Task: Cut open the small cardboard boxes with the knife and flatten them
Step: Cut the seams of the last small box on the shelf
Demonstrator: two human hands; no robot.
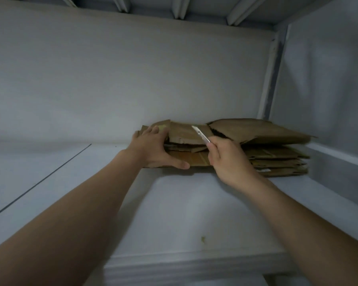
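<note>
1. Pale grey shelf boards [174, 203] fill the head view, closed in by a plain back wall [132, 79] and a side wall [329, 89] on the right.
2. No whole box shows. A stack of flattened cardboard [277, 159] lies at the back right of the shelf, against both walls. Its top sheet [256, 131] is creased and lifts a little off the layers under it.
3. The left hand [151, 147] lies spread on the stack's left end. Its fingers are straight on the upper sheets and the thumb reaches along the lower front edge; it grasps nothing.
4. The right hand [229, 162] is clenched round the handle of the knife [201, 135], in front of the stack's middle. The blade points up and to the left, over the top cardboard; I cannot tell whether it touches.
5. Both bare forearms reach in from the bottom corners and hide part of the shelf front.
6. A thin dark seam [39, 182] runs slantwise across the shelf on the left, and a small yellowish stain [203, 239] sits near the front edge.
7. An upright post [271, 79] stands in the back right corner, with slats [236, 15] overhead.
</note>
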